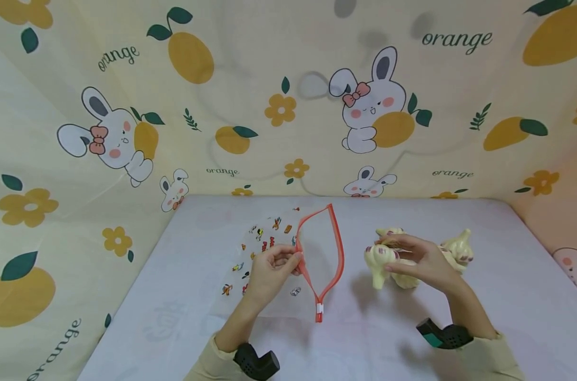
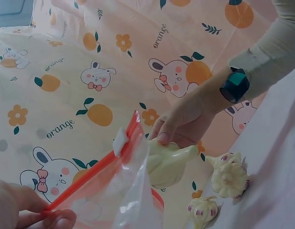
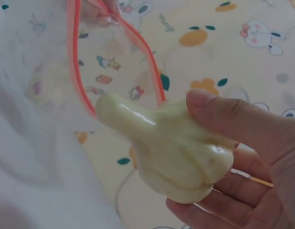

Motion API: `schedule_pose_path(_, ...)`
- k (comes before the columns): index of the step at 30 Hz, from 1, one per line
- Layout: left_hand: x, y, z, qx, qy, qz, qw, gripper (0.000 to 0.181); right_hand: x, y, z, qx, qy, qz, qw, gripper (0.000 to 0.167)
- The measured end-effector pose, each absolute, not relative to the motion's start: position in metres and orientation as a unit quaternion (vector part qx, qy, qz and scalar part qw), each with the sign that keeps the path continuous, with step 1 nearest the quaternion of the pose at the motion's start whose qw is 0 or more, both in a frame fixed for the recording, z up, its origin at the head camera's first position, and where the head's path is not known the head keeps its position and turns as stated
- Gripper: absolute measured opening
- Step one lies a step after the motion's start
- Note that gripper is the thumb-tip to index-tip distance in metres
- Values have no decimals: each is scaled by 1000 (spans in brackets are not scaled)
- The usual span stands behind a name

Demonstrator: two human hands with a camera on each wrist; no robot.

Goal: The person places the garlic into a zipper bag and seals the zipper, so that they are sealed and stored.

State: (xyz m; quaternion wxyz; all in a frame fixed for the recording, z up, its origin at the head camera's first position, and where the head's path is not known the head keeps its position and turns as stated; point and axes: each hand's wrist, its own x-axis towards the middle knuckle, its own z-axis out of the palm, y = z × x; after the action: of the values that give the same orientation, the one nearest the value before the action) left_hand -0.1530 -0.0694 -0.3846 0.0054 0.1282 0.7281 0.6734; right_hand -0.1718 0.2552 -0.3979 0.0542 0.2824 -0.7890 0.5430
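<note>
My left hand (image 1: 273, 269) pinches the red zip rim of a clear zip bag (image 1: 264, 296) printed with small cartoon figures. The bag's mouth gapes, and a white slider (image 1: 319, 308) sits at the rim's near end. To the right, my right hand (image 1: 428, 264) holds a pale garlic bulb (image 1: 379, 256) between thumb and fingers. In the right wrist view the garlic bulb's stem (image 3: 121, 112) points at the bag's red rim (image 3: 77, 62). The left wrist view shows the held bulb (image 2: 169, 164) just beyond the bag's edge, partly hidden by it.
More garlic bulbs (image 1: 459, 246) lie on the white-covered table (image 1: 183, 248), around and behind my right hand. Some are partly hidden by it. A cloth backdrop (image 1: 255, 69) with rabbits and oranges rises behind the table and along its sides.
</note>
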Motion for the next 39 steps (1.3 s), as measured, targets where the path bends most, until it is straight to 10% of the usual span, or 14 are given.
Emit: schedule_pose_path(39, -153, -68, -387, 138, 731, 669, 4, 20, -177, 191, -396, 289, -767, 569, 60, 44)
